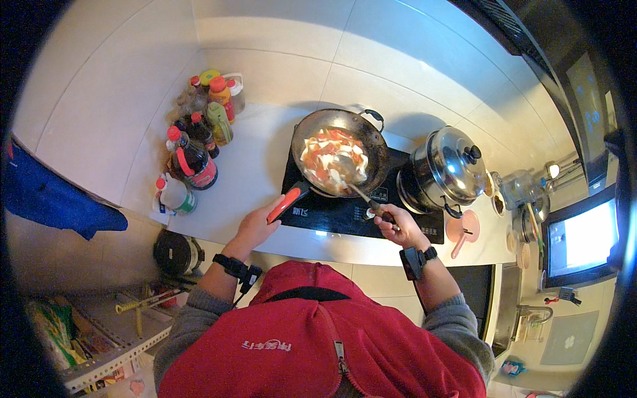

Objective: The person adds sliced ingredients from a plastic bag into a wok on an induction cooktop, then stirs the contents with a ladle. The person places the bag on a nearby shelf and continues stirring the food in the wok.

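Observation:
A wok rests on the left part of a black double cooktop. My left hand is closed around the wok's red and black handle. With my right hand I grip the dark handle of a cooking utensil; its metal shaft reaches over the wok's near rim, and its head is hidden in the food. Pale, flat pieces and red pieces, perhaps tomato, make up the food. Right of the wok, a lidded stainless-steel steamer pot stands on the cooktop's other part.
Several sauce and oil bottles line the wall at left. A pink plastic strainer or ladle lies right of the cooktop, with small bowls behind. Farther right are a sink faucet and a window. A perforated rack stands lower left.

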Tool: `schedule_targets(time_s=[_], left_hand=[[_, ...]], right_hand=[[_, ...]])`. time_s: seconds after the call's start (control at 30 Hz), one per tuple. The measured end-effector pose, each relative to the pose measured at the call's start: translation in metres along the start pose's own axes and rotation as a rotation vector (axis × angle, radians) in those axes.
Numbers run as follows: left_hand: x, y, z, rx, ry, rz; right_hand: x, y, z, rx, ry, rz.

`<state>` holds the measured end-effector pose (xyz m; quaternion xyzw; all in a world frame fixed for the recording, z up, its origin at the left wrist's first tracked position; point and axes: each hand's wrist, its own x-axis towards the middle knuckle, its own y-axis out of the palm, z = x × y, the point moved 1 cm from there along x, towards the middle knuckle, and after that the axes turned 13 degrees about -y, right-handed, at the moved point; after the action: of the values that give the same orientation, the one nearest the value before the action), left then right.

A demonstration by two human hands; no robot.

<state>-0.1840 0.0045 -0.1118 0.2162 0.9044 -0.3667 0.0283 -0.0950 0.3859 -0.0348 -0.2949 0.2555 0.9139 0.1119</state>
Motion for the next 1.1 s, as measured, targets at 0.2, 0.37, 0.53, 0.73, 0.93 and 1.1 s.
schedule_targets(time_s=[0.2,0.37,0.53,0.73,0.93,1.1], left_hand=[[0.001,-0.001,0.004,-0.015,0.029,0.001],[0.001,0.002,0.003,-0.013,0.020,-0.006],[-0.001,-0.001,-0.001,-0.011,0.001,-0.001],[-0.001,-0.001,-0.001,0.002,-0.033,0.018],[-0.001,-0.001,-0.003,0.010,-0.036,0.024],[-0.002,-0.003,-0.004,-0.013,-0.030,0.020]], right_hand=[[0.026,0.020,-0.008,0.105,-0.078,0.132],[0.043,0.036,0.008,-0.230,-0.318,0.060],[0.058,0.025,0.012,-0.591,-0.569,-0.126],[0.062,-0.019,0.004,-1.226,-0.995,-0.340],[0.042,-0.014,-0.004,-0.857,-0.626,-0.295],[0.058,0.021,-0.005,-0.534,-0.452,-0.196]])
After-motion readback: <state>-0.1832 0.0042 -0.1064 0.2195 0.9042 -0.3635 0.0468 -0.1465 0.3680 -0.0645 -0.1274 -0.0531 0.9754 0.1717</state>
